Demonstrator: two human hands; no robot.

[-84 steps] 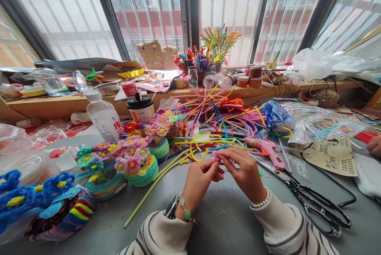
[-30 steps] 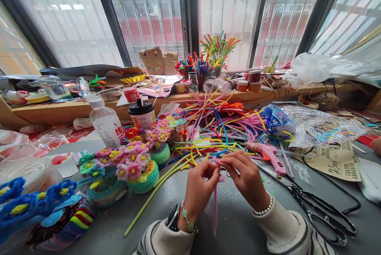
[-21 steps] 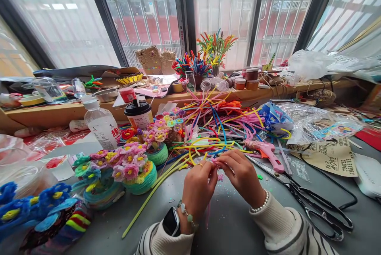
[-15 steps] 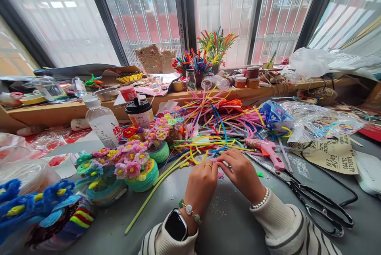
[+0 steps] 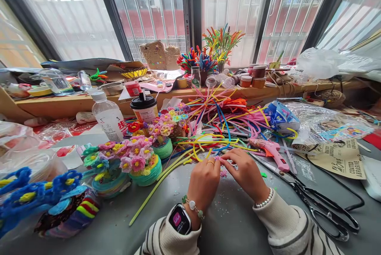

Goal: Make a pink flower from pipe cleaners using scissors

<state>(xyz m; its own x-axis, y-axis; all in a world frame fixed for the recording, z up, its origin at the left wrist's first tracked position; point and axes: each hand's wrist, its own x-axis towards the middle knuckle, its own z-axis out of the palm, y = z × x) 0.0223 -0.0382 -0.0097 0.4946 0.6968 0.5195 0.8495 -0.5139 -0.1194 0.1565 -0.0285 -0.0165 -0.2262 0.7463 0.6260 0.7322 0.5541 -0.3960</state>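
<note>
My left hand [image 5: 204,180] and my right hand [image 5: 244,173] meet fingertip to fingertip just above the grey table [image 5: 229,223]. Both are closed in a pinch on a small pink piece of pipe cleaner [image 5: 218,158], mostly hidden by the fingers. Below them a little pink fuzzy piece [image 5: 223,173] lies on the table among glittery specks. Just beyond the hands spreads a tangle of pipe cleaners [image 5: 208,140] in yellow, green, blue and pink. A pink glue gun [image 5: 278,156] rests to the right of my right hand, beside large black-handled scissors [image 5: 324,203].
Pipe-cleaner flowers in pots [image 5: 145,171] crowd the left, with blue flowers [image 5: 44,193] nearer me. Behind them stand a plastic bottle [image 5: 108,118] and a black-lidded cup [image 5: 144,108]. Plastic packaging [image 5: 330,120] and sandpaper [image 5: 339,160] lie right. Jars [image 5: 258,76] line the sill.
The whole view has shifted slightly, so things sit a little further right. My hands keep their pinch with small finger movements. The watch screen on my left wrist has lit up.
</note>
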